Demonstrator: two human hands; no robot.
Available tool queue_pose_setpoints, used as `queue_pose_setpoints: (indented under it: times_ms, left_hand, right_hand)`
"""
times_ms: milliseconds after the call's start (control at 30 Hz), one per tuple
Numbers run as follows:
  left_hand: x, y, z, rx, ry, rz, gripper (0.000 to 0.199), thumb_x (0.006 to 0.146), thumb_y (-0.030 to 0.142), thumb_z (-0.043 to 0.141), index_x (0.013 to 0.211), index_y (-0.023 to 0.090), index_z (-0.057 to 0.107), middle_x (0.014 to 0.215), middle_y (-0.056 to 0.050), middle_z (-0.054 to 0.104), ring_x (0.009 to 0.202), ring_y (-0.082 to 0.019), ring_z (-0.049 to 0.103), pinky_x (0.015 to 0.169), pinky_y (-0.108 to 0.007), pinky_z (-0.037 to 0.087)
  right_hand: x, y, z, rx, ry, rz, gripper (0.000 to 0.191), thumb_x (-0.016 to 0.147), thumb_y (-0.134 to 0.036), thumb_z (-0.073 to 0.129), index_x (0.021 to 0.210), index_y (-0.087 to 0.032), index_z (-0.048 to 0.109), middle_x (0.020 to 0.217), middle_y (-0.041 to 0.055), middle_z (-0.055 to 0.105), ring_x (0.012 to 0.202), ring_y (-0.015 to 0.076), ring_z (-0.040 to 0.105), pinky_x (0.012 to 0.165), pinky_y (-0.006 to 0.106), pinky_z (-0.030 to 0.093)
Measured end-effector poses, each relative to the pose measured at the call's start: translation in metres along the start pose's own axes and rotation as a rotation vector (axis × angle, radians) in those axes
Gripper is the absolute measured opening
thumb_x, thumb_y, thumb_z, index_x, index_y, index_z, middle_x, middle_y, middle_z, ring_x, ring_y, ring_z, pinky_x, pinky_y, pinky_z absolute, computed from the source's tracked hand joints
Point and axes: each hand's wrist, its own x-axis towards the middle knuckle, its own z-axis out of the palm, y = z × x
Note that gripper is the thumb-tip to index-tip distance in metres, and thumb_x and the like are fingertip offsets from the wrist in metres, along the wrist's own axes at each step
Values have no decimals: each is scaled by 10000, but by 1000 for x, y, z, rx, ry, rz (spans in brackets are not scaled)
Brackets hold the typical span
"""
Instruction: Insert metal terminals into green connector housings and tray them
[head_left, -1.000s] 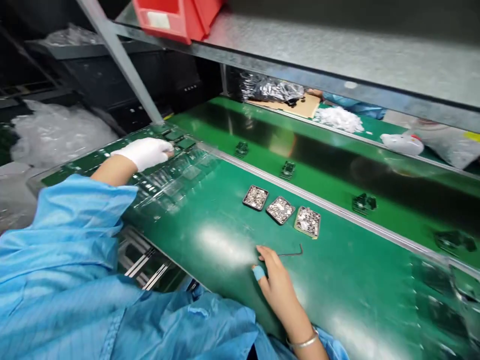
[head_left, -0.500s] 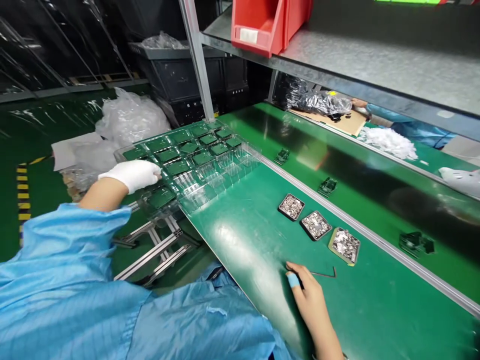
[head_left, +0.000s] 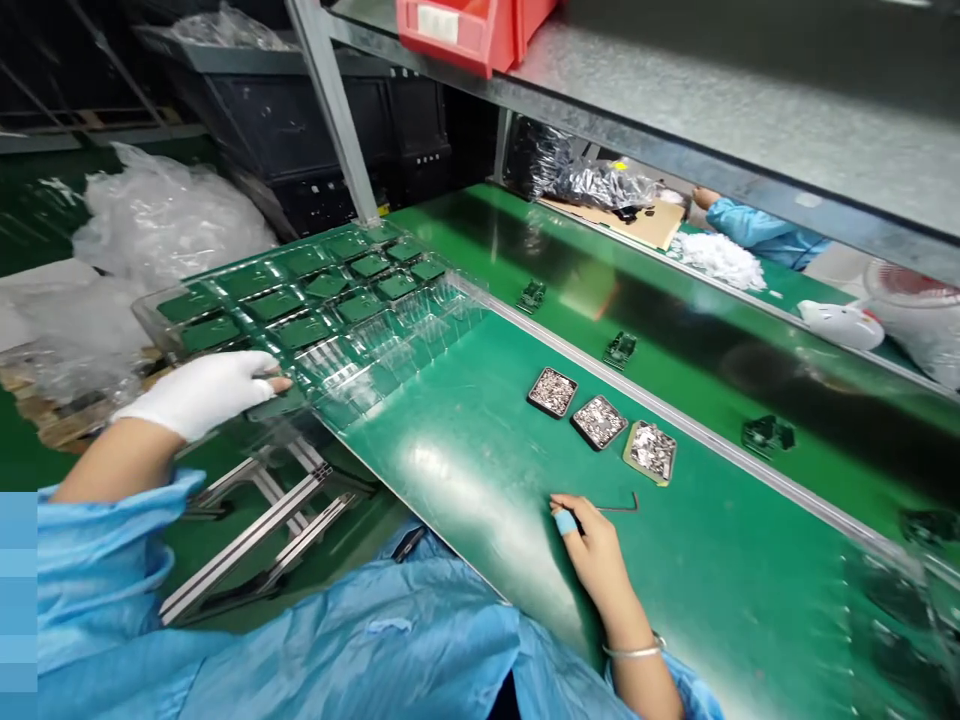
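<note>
My left hand [head_left: 214, 390], in a white glove with a bare fingertip showing, is at the near edge of a clear plastic tray [head_left: 352, 385]. Its thumb and fingers close on the edge of a green circuit board [head_left: 277, 404], partly hidden by the hand. Several more green boards lie in the tray's pockets, while the pockets on the right side hold none. My right hand [head_left: 596, 545], bare with a blue band on one finger, rests on the green bench with curled fingers. From it sticks out a thin L-shaped hex key [head_left: 622, 508], its other end hidden.
Three small trays of metal parts, one [head_left: 553, 391] black, sit before a metal rail [head_left: 675, 425]. Behind the rail, small circuit assemblies [head_left: 620, 349] lie on a green strip. A shelf [head_left: 675, 120] with a red bin [head_left: 457, 35] overhangs. Across the bench is another person's sleeve [head_left: 765, 230].
My left hand has shifted toward the nearest board at the tray's near edge, uncovering another board behind it. The view has swung right; my right hand and the hex key keep their place on the bench.
</note>
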Motion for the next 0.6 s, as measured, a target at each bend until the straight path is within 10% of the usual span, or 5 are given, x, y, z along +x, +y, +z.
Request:
queue_pose_setpoints:
  times_ms: [100,200,400,600]
  left_hand:
    - [-22,21,-14,86,190,-45,465,752,542,402,974,219,651,947,-94,700,868,-330,649,694,-404,509]
    - [-48,62,-9,53,496,218,482,832,549,330,986,211,638,1000,-118,678,963,-351,633,789,-458,512]
    - [-96,166,67,-23,221,1142,305,869,214,397,695,225,648,715,-102,673,654,-246,641,640,-401,501]
    - [-137,220,121,-95,183,1431,276,877,99,417,791,193,662,703,-116,659,644,-227,646,594,-380,483]
  right_hand:
    - [2,-3,1,19,15,6,265,919,-263,465,1034,-200,696,966,79,733,915,201,695,836,350,562]
    - [10,-13,2,50,14,5,259,924,-263,461,1027,-205,691,952,76,725,907,202,686,835,354,553]
    - [35,-44,14,261,-22,51,409,901,-285,520,1298,-186,528,1217,118,646,1007,187,655,919,366,524]
    - [45,-42,22,329,-23,153,486,854,-300,608,1318,-197,509,1301,118,573,1103,195,606,961,373,500]
